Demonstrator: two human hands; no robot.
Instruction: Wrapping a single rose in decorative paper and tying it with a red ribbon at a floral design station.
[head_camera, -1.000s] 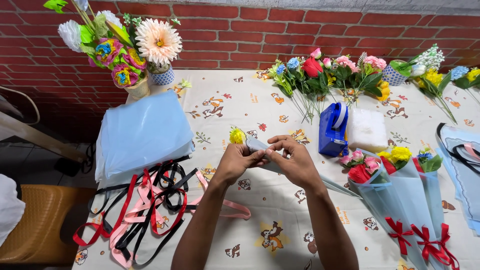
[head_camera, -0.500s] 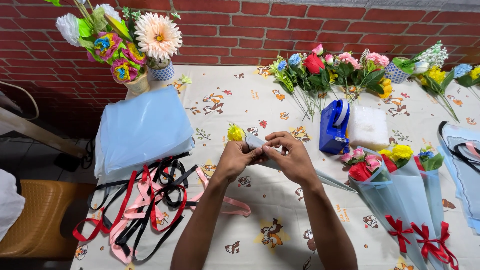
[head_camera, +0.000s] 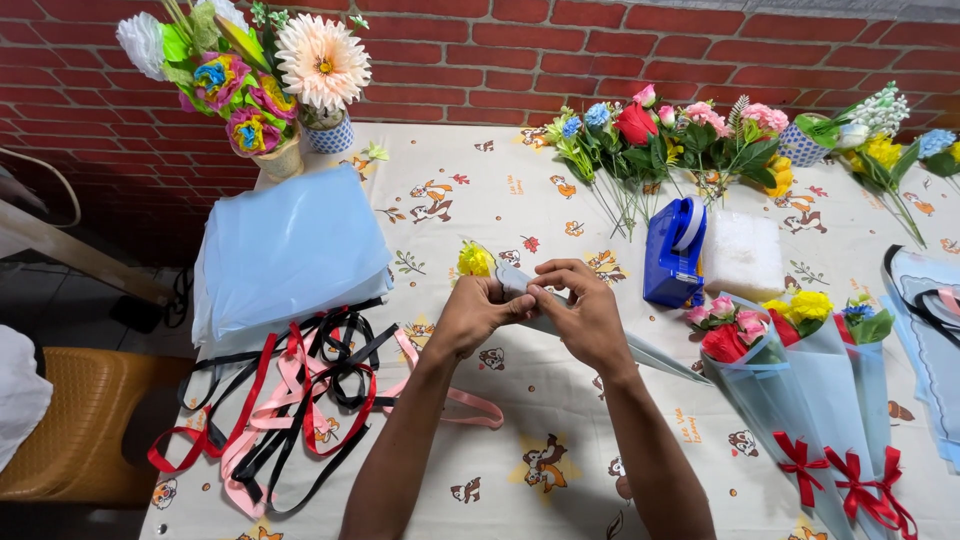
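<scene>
Left hand (head_camera: 470, 315) and right hand (head_camera: 585, 315) meet mid-table, fingers pinched on a pale blue paper wrap (head_camera: 520, 283) around a yellow flower (head_camera: 475, 260) | ribbons (head_camera: 290, 400) near left, tape dispenser (head_camera: 675, 250) right | risk: a slackened pinch likely unrolls the wrap (nothing visibly fastens it).
</scene>
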